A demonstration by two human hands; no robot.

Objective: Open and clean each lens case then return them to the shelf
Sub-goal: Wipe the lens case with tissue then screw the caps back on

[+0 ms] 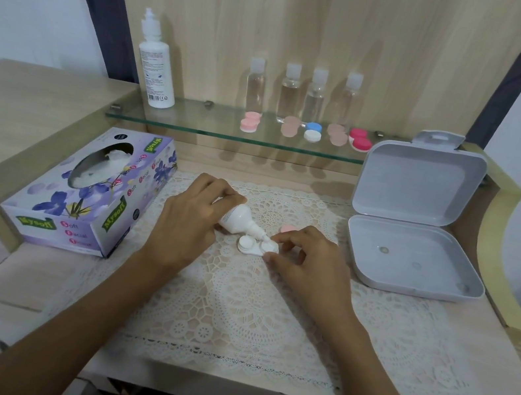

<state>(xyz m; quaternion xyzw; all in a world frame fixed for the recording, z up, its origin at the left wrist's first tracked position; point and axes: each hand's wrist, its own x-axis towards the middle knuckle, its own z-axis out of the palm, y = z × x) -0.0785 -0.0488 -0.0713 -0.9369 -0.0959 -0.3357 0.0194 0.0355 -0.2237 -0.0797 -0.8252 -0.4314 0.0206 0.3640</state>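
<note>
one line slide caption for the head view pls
Left hand tips a small white bottle into an open lens case steadied by the right hand.

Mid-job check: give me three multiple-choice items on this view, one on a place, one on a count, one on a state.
1. Where is the purple floral tissue box?
A. On the glass shelf
B. On the desk, left of the lace mat
C. Inside the grey case

2. How many small clear bottles with white caps stand on the glass shelf?
A. Two
B. Four
C. Six

3. What state is the grey plastic hinged box in?
A. Lid open
B. Lid shut
C. Upside down

Answers: 1 B, it sits on the desk beside the white lace mat. 2 B, four stand in a row behind the lens cases. 3 A, its lid stands raised behind the base.
</note>
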